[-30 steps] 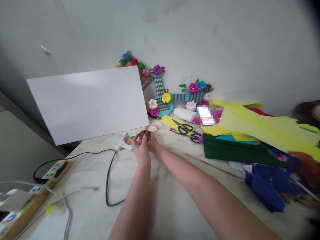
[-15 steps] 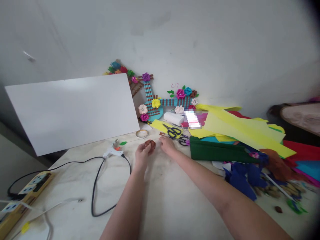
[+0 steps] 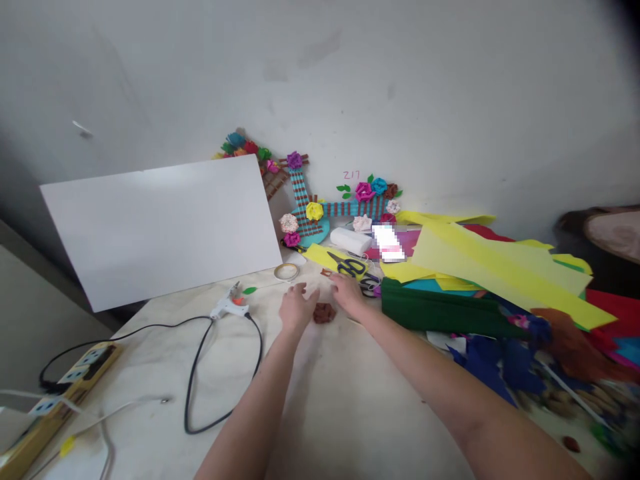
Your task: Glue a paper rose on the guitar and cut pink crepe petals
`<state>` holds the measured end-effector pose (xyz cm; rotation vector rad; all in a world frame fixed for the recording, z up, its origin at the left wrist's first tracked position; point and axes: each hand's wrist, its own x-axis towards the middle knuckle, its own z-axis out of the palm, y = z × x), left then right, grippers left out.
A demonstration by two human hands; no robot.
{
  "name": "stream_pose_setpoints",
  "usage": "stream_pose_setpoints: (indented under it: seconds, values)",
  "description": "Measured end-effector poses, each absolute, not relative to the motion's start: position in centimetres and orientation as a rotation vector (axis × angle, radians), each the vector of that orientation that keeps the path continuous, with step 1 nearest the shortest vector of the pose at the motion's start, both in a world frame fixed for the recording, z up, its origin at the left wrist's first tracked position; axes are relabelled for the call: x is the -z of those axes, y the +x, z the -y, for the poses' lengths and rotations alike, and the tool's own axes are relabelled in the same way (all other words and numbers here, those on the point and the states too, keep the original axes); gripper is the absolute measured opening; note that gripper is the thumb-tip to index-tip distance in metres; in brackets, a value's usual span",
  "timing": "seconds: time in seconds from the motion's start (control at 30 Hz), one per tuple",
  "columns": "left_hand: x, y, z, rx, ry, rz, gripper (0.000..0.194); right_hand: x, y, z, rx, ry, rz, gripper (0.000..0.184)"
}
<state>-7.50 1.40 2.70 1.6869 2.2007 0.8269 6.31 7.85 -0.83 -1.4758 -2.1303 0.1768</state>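
A crumpled brown paper flower (image 3: 325,313) lies on the cloth-covered table between my hands. My left hand (image 3: 299,308) is just left of it, fingers spread and holding nothing. My right hand (image 3: 349,295) stretches forward, its fingertips beside a small brown paper piece (image 3: 326,272); whether they touch it I cannot tell. Dark-handled scissors (image 3: 351,265) lie just beyond that hand on a yellow paper strip, with a second pair of scissors (image 3: 370,285) next to them. A roll of tape (image 3: 286,271) sits past my left hand.
At left are a white glue gun (image 3: 230,307) with its black cord, and a power strip (image 3: 75,380). A white board (image 3: 165,233) leans on the wall beside flower-decorated turquoise guitar shapes (image 3: 313,230). Yellow sheets (image 3: 500,267), a dark green roll (image 3: 445,310) and blue scraps (image 3: 485,367) crowd the right.
My left hand has let go of the brown paper flower, which now lies on the table, and its fingers have spread. My right hand has moved slightly forward toward the small brown piece.
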Motion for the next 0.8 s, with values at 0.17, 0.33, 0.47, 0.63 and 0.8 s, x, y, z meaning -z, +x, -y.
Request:
stream_pose_setpoints:
  seconds: [0.17,0.33,0.47,0.63,0.8]
  values:
    - [-6.1,-9.0,-7.2,-0.926,1.680,-2.244,0.043,-0.1,5.3,-9.3,-0.229,-1.449,2.092,0.035]
    - [-9.3,-9.8,-15.2,-0.987,1.677,-2.243,0.045,-1.0,3.8,-11.4,-0.341,-1.476,2.059,0.035]
    - [-11.0,-9.6,-20.4,-1.047,1.726,-2.251,0.049,-1.7,2.1,-14.5,-0.431,-1.410,2.017,0.038]
    - [-12.2,-9.7,-25.3,-1.046,1.855,-2.346,0.051,-3.7,0.4,-18.6,-0.447,-1.321,2.008,0.041]
    - [-12.6,-10.5,-29.5,-0.877,1.905,-2.441,0.050,-5.0,-0.4,-22.8,-0.478,-1.290,1.980,0.045]
